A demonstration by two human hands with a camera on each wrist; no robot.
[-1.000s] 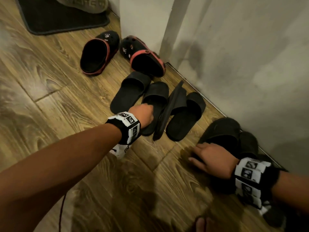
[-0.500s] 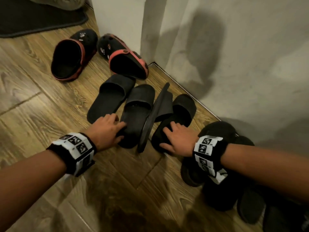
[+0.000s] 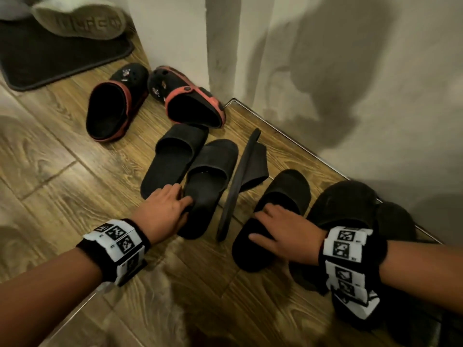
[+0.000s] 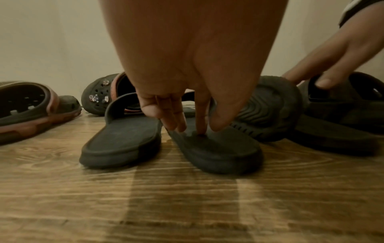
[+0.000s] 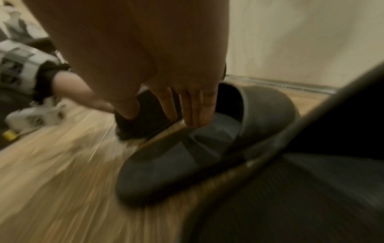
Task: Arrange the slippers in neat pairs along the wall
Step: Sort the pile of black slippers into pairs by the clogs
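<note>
Several black slides lie near the wall (image 3: pixel 350 71). My left hand (image 3: pixel 179 200) rests with straight fingers on the heel of the second slide (image 3: pixel 213 169); in the left wrist view my left hand (image 4: pixel 193 125) has its fingertips touching that insole (image 4: pixel 218 148). Beside it lies the leftmost slide (image 3: pixel 172 156). A third slide (image 3: pixel 240 181) stands on its edge. My right hand (image 3: pixel 273 217) lies spread on the heel of the fourth slide (image 3: pixel 288 189). In the blurred right wrist view my right hand (image 5: pixel 182 113) has straight fingers on this slide (image 5: pixel 187 161).
Two black clogs with red rims (image 3: pixel 112 106) (image 3: pixel 193 101) sit by the wall corner. Dark fuzzy slippers (image 3: pixel 348 204) lie against the wall under my right wrist. A dark doormat (image 3: pixel 50 61) with a grey shoe (image 3: pixel 80 21) is at the far left.
My right hand came over from the fuzzy slippers onto the fourth slide, which now lies apart from the slide on edge. My left hand shifted onto the second slide's heel.
</note>
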